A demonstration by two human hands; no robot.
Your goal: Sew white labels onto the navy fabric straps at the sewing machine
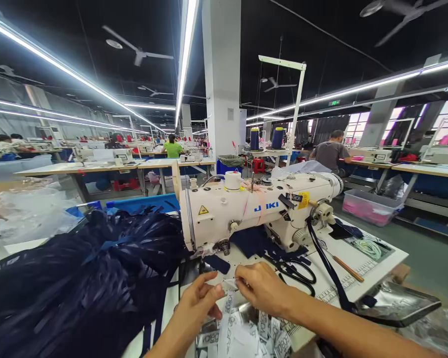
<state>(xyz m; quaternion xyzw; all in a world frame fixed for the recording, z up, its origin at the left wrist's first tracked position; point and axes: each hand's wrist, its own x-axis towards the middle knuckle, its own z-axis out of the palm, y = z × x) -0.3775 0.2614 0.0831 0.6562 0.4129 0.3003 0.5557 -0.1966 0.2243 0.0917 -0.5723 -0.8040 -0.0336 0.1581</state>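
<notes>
My left hand (199, 301) is just below the needle area of the white sewing machine (224, 211), its thumb and fingers apart, with nothing visible between them. Beside it, my right hand (259, 286) has its fingers pinched on a small white label (230, 284). Under both hands lies a pile of white printed labels (242, 335). A dark blue fabric piece (217, 264) rests by the needle area. Black scissors (298, 274) lie behind my right hand.
A large heap of dark blue strips (78, 278) covers the left side. An orange-handled tool (349, 268), a coiled pale cord (368, 248) and a dark strap (330, 271) are at the right. A plastic bin (371, 206) stands on the floor. Other people work farther back.
</notes>
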